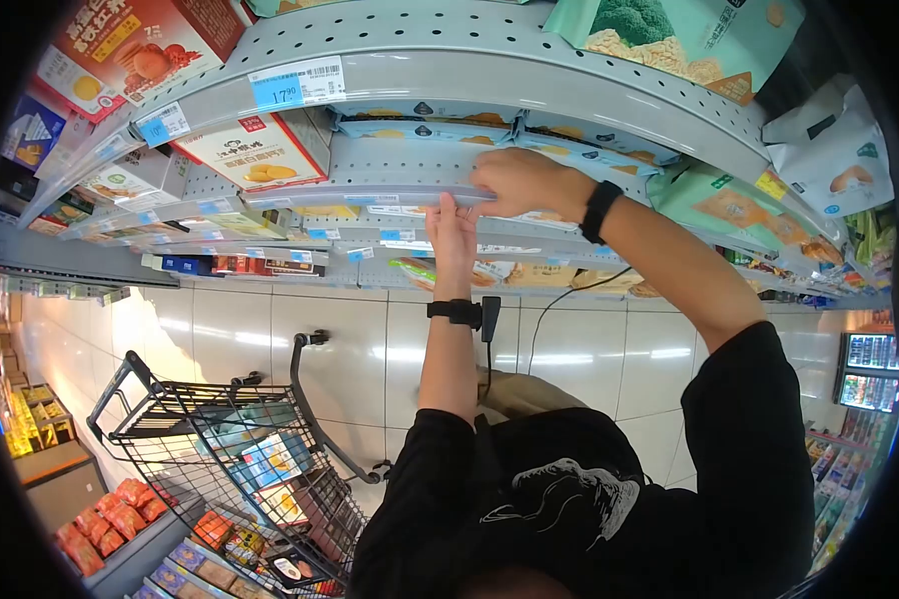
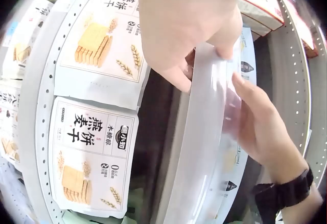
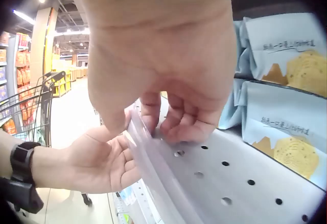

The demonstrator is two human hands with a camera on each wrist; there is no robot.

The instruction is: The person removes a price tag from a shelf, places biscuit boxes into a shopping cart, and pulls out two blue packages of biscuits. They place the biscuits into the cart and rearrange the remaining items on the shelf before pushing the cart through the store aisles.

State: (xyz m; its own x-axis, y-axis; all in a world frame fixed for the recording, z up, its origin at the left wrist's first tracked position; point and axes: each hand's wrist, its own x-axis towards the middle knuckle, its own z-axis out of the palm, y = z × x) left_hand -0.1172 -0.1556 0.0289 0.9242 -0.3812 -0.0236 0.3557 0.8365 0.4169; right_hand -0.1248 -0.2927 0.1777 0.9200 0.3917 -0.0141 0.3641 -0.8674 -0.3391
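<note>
Clear plastic formed the strip along the front edge of the perforated shelf. You pinched it from below with your left hand, while your right hand gripped it just beside, fingers curled on the shelf side. Pale blue packets sat behind.

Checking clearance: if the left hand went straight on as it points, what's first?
Most likely the translucent shelf-edge strip: the left hand's fingertips look already on it. Depth past that is unclear.
</note>
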